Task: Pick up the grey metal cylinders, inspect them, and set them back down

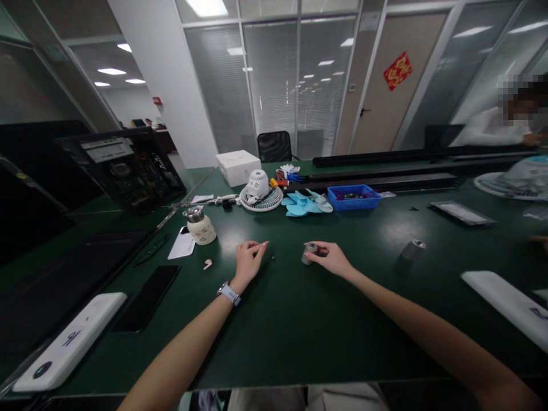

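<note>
Evidently the work sits mid-table, where two bare hands rest over the green table (295, 337), about midway between its near and far edges. The right hand (333, 261) has its thumb and fingers closed around a small metal cylinder (306, 257), which stands roughly upright at the tabletop. Across from it, the left hand (249, 261), with a pale watch (229, 293) at the wrist, has its thumb and fingertips drawn together; whether something tiny is pinched between them I cannot tell. Just beside those fingertips, between the two hands, lies a tiny dark piece (273, 258).

Over toward the table's right end, well apart from the right hand, is a second cylinder (412, 250). On the other side, a pinkish earbud (208, 264) lies near the left hand, with a cream flask (202, 229) behind it and a black phone (148, 299) closer to the near left corner. Toward the far edge I see a white fan part (258, 185), light-blue fan blades (302, 204) and a blue tray (354, 198) in a row, a white box (238, 167) behind them. Past the far right corner sits a person in white (482, 130).
</note>
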The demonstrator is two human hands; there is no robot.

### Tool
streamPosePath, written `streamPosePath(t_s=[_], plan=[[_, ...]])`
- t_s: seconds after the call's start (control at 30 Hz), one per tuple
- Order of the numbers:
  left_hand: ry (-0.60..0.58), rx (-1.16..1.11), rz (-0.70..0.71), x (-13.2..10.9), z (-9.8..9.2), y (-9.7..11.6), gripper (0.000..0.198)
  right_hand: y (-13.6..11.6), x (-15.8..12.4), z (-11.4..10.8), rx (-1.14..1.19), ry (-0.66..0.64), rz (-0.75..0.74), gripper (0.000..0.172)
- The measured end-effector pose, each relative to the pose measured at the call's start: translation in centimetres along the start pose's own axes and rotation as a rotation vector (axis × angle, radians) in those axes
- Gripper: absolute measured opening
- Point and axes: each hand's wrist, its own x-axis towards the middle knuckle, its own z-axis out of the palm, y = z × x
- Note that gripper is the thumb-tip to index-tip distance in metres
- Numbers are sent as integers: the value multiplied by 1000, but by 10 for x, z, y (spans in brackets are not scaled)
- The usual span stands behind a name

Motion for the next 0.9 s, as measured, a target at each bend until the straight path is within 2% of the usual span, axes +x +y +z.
streamPosePath(t_s=[0.03, 0.1, 0.2, 0.27, 0.37, 0.53, 0.6, 0.63, 0.67, 0.73, 0.77, 0.83, 0.9], plan=[[1, 3, 9, 0, 0, 0, 36, 1, 3, -17, 1, 10, 23, 45], [5, 7, 28, 0, 1, 0, 35, 5, 9, -61, -114, 117, 69, 50], [9, 6, 41, 0, 1, -1, 36, 14, 14, -132, -553, 387, 221, 52], [9, 2, 40, 0, 2, -2, 37, 23, 12, -168, -842, 511, 378, 51], [9, -7, 34, 1, 3, -4, 38, 40, 4, -197, -1063, 552, 565, 50], [62, -10, 0, -2, 2, -1, 40, 62, -4, -208, -1097, 443, 692, 43], [73, -17, -9, -3, 2, 1, 40, 62, -4, -205, -1090, 432, 703, 46], [71, -26, -18, -3, 1, 1, 40, 59, -4, -200, -1098, 469, 659, 49], [75, -40, -30, -2, 1, 1, 40, 54, -4, -190, -1110, 521, 569, 52], [87, -78, -58, 0, 2, 1, 41, 36, -4, -154, -1101, 581, 272, 56], [92, -95, -72, 2, 3, 1, 42, 24, -3, -129, -1056, 527, 102, 54], [96, -124, -93, 4, 4, 0, 43, -1, -1, -69, -863, 223, -141, 52], [96, -148, -95, 5, 5, 0, 44, -22, 5, -8, -662, -46, -174, 56]])
